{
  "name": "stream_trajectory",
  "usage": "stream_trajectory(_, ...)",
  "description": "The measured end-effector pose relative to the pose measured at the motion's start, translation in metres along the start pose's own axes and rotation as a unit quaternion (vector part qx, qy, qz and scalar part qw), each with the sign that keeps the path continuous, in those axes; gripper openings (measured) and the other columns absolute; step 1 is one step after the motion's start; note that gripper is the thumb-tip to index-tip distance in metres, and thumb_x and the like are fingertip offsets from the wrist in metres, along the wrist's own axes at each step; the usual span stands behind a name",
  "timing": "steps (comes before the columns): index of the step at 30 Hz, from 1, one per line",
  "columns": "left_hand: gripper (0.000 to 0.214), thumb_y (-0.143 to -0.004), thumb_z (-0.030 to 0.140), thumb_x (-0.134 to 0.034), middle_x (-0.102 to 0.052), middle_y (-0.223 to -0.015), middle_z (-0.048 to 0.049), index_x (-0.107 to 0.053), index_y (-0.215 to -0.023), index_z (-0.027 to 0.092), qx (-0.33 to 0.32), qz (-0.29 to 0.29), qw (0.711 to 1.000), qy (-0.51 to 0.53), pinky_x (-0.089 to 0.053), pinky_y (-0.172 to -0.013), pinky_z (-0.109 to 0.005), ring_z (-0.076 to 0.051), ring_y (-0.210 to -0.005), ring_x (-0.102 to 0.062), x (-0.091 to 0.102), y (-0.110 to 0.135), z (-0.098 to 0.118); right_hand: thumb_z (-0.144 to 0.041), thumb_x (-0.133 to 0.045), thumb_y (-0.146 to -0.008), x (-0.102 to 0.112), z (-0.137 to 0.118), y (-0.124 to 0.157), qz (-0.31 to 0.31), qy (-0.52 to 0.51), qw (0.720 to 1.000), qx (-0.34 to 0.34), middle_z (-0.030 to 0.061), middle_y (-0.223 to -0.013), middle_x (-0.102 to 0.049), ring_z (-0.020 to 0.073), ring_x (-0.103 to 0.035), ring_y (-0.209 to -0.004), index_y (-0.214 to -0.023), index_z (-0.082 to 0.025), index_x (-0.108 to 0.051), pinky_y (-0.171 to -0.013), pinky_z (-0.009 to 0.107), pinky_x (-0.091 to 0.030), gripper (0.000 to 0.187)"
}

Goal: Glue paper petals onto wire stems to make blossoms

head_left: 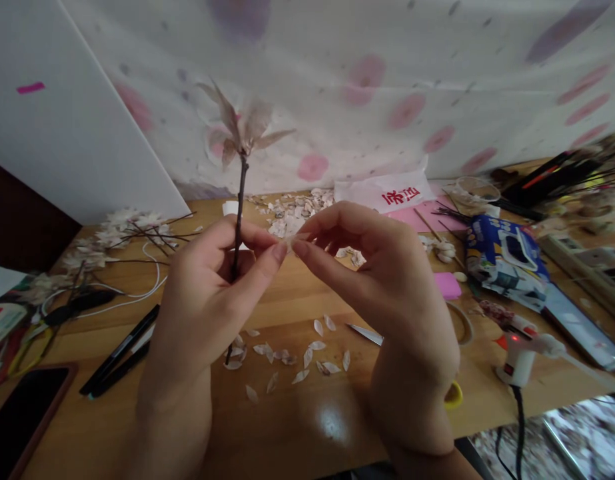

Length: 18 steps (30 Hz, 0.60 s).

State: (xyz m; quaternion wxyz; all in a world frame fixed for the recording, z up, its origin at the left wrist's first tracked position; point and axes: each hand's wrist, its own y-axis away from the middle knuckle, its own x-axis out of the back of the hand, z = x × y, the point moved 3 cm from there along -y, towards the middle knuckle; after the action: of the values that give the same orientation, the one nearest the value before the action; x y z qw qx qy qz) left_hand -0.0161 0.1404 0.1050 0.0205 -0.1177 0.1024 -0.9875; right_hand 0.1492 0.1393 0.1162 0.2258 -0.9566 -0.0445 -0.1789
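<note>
My left hand is closed around a thin dark twig, which stands nearly upright and carries pale, translucent petals at its top. Between my left thumb and forefinger is one edge of a small pale petal. The thumb and forefinger of my right hand pinch the same petal from the other side. Both hands hang above the wooden table. Below them lie several loose petals, and a bigger heap of petals is behind.
Petalled branches, pens and a phone lie at left. At right are a glue gun with its red light on, a blue wipes pack and a power strip. A pointed metal blade shows beside my right wrist.
</note>
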Motion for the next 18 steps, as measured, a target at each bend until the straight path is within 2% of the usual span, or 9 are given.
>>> stream_trajectory(4, 0.012, -0.081, 0.030, -0.078, -0.053, -0.055, 0.0052, -0.068, -0.076, 0.026, -0.008, 0.008, 1.000, 0.016, -0.028, -0.042, -0.025, -0.011, -0.047, -0.043, -0.0012, 0.0004, 0.0004, -0.019, -0.069, -0.092, -0.0018, 0.0013, 0.0001, -0.001, 0.006, 1.000, -0.013, -0.0050, -0.080, -0.071, 0.0112, -0.065, -0.076, -0.086, -0.022, -0.066, -0.069, 0.024, -0.051, 0.007)
stream_trajectory(12, 0.012, -0.080, 0.032, -0.079, -0.058, -0.058, 0.0042, -0.070, -0.074, 0.026, -0.009, 0.058, 0.997, -0.049, -0.033, -0.043, -0.025, -0.012, -0.049, -0.047, -0.0008, 0.0037, 0.0001, -0.015, -0.066, -0.092, -0.0011, -0.0011, -0.0006, -0.016, 0.060, 0.998, 0.013, -0.0059, -0.075, -0.068, 0.0092, -0.062, -0.072, -0.085, -0.020, -0.067, -0.065, 0.021, -0.049, 0.009)
stream_trajectory(18, 0.011, -0.080, 0.031, -0.078, -0.058, -0.058, 0.0036, -0.071, -0.073, 0.027, -0.003, 0.062, 0.995, -0.073, -0.035, -0.043, -0.026, -0.013, -0.050, -0.046, -0.0004, 0.0046, -0.0011, -0.013, -0.065, -0.091, -0.0009, -0.0001, 0.0001, -0.014, 0.080, 0.997, 0.019, -0.0049, -0.074, -0.070, 0.0096, -0.062, -0.071, -0.084, -0.019, -0.069, -0.062, 0.020, -0.048, 0.010)
